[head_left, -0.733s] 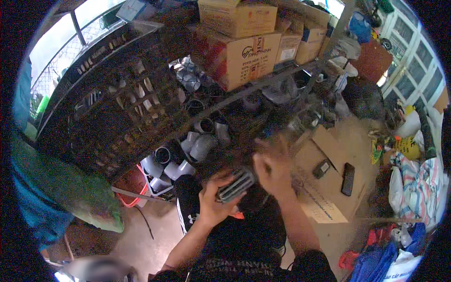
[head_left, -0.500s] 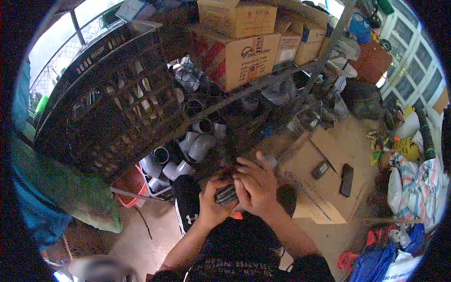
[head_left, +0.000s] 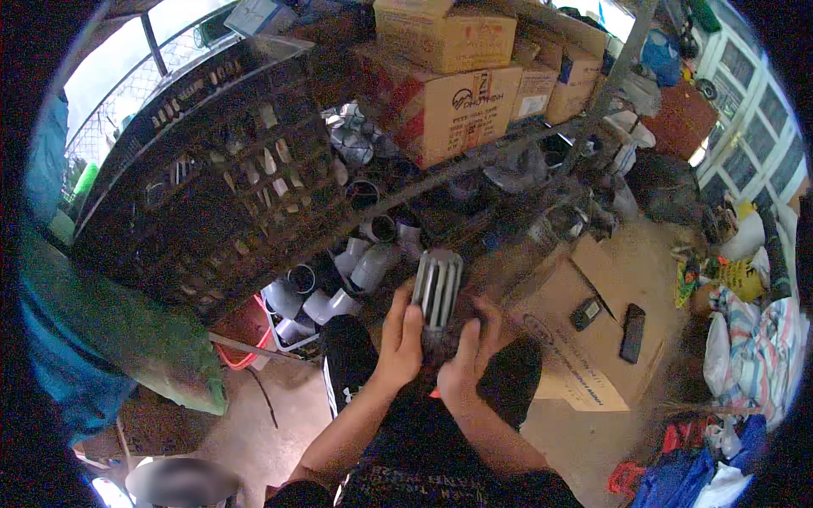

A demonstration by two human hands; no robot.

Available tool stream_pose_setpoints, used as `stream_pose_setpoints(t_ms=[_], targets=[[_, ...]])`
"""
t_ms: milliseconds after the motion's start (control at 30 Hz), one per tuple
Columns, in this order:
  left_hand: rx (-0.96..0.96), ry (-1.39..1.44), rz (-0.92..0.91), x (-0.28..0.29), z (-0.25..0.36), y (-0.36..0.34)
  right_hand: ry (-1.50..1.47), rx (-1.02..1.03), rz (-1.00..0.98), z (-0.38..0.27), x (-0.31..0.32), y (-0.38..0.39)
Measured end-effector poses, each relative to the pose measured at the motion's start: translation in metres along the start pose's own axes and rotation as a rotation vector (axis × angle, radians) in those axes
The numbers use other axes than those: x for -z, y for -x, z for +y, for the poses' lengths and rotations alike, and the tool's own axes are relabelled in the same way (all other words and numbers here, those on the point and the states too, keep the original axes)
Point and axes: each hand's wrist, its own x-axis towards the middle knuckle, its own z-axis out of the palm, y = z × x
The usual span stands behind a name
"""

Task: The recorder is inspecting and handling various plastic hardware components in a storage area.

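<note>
Above my lap, my left hand [head_left: 400, 339] is closed round the side of a dark, blocky piece with pale metallic ribs [head_left: 439, 292]. Its ribbed face points upward, and its lower end is dark and hard to make out. My right hand [head_left: 467, 356] is beside that lower end, smeared by motion, so its grip and any contact do not show. To the right, a black block with a pale label [head_left: 586, 313] and a longer black block [head_left: 632, 333] lie on a flattened cardboard box [head_left: 563, 351].
Grey pipe fittings [head_left: 373, 267] fill a crate ahead-left, next to a red basket [head_left: 240, 334]. A dark slotted rack [head_left: 203, 186] stands behind them. Cardboard boxes [head_left: 470, 106] are stacked at the back. Striped sacks [head_left: 749, 347] and blue bags [head_left: 686, 478] lie at right.
The ribbed piece has been raised forward and turned more upright in my left hand. My right hand has moved from over it down to its right side. The view has shifted slightly.
</note>
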Motion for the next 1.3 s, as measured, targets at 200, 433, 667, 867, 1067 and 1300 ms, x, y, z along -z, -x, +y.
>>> stream_pose_setpoints(t_ms=[200,433,667,867,1067,1300], targets=[[-0.064,-0.233,-0.042,0.009,-0.074,0.033,0.503,0.604,-0.464,-0.033,-0.003,-0.018],[0.202,-0.278,0.094,-0.018,-0.021,0.038,0.506,0.493,-0.162,-0.028,0.005,-0.079],[0.061,0.000,0.025,-0.009,-0.030,0.036,0.470,0.687,-0.420,-0.030,0.015,-0.032],[0.187,-0.281,-0.035,-0.015,-0.011,0.040,0.519,0.295,-0.208,-0.020,0.019,-0.106],[0.446,0.249,-0.055,-0.003,-0.076,0.043,0.156,-0.041,-0.162,-0.011,0.004,-0.088],[0.453,0.681,0.095,-0.012,-0.075,0.035,0.181,0.156,-0.345,0.007,0.028,-0.016]])
